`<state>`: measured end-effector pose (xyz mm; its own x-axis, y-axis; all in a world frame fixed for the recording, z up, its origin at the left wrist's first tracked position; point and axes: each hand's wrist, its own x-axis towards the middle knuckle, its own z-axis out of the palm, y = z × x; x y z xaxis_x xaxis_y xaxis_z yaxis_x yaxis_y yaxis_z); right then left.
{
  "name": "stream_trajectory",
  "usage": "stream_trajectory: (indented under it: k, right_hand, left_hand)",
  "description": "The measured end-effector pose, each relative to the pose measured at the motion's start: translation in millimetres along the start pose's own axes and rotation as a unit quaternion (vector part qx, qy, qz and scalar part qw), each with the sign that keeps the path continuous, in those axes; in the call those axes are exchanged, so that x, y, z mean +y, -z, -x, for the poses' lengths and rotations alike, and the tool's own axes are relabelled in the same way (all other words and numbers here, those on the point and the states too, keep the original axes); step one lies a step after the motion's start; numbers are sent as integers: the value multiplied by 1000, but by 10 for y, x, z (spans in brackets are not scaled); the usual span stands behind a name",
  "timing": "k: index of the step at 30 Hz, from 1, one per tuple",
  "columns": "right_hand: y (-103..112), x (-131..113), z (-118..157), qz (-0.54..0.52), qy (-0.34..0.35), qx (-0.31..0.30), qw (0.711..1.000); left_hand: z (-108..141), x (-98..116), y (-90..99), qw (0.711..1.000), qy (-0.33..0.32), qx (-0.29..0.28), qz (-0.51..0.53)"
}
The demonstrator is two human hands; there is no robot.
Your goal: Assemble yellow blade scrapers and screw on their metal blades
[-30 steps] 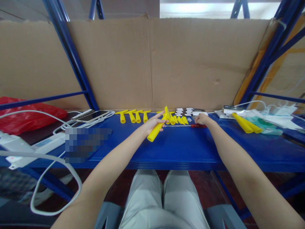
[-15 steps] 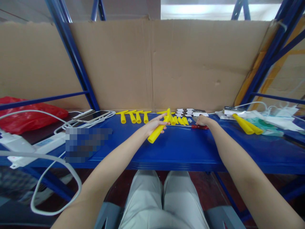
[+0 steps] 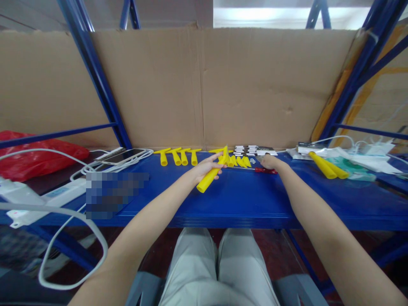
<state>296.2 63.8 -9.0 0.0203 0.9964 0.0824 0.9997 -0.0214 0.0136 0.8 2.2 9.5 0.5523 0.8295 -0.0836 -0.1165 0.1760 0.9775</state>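
My left hand [image 3: 205,168] is wrapped round a yellow tube-handled piece [image 3: 207,180], its open end pointing down toward me and its narrow head up. Beyond the red-handled screwdriver [image 3: 265,171], my right hand [image 3: 269,162] is closed at a small heap of metal bits [image 3: 253,161]; its fingertips are too small to make out. Several small yellow wedge-shaped pieces [image 3: 244,161] lie between the hands. To the left, several yellow T-shaped pieces [image 3: 177,158] stand in a row along the cardboard.
Black-and-white packets [image 3: 250,150] lie behind the small pieces. Yellow tubes [image 3: 327,166] rest on plastic bags at the right. A phone [image 3: 123,156], white cables, a power strip [image 3: 60,195] and a red bag [image 3: 41,153] occupy the left. Cardboard [image 3: 248,85] walls the blue table's back [image 3: 236,204].
My right hand has shifted slightly from the screwdriver's red handle toward the metal bits, so more of the handle shows. My left hand keeps its hold, and the view has moved slightly.
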Motion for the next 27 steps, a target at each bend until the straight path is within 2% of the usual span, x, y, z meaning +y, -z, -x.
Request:
stream_trajectory:
  k: [3,7,9,12,17,20,23,27]
  right_hand:
    - [44,-72,75,-34,-30,28,999]
    - [105,-213,154,-171,-35,108,979]
    - [118,-293,170,-260,-13,149,954]
    - [128,-416,190,-408,41,179,894]
    - [163,-621,267,-573,113,181,791]
    - [180,-740,314,-629,147,158,747]
    - [181,-847,347,-655,174,129,724]
    - [176,-954,388,-665,193,118,712]
  left_hand:
    - [-29,-16,22,1000,-5,-5,11]
    - [-51,-25,51,1000,1,-16,16]
    - [-48,-26,58,1000,2,-23,16]
    - [-31,-28,54,999,3,-49,23]
    - [-4,-35,35,994,-1,-97,42]
    - [-9,-43,37,992,-8,-114,55]
    - [-18,-51,44,991,-10,-118,64]
    - [-20,-59,42,991,-10,-115,73]
